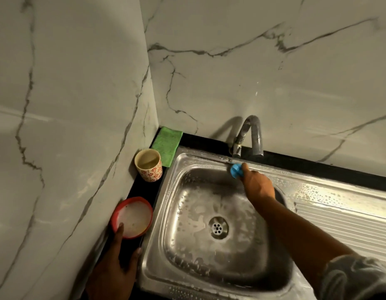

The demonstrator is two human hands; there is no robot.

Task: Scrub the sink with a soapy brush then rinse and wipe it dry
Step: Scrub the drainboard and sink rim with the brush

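Note:
The steel sink (177, 213) fills the middle, its basin streaked with soap foam around the drain (218, 227). My right hand (256, 186) grips a blue brush (236, 169) and holds it against the sink's back rim, just below the tap (250, 137). At the sink's left edge, my left hand (114, 267) holds a red-rimmed bowl (132, 216) of whitish soapy liquid, thumb on the near rim. A folded green cloth (167, 146) lies in the back left corner.
A cream cup with red flowers (148, 164) stands on the black counter between cloth and bowl. The ribbed draining board (339, 219) stretches right, wet with droplets. Marble walls close in at the left and behind.

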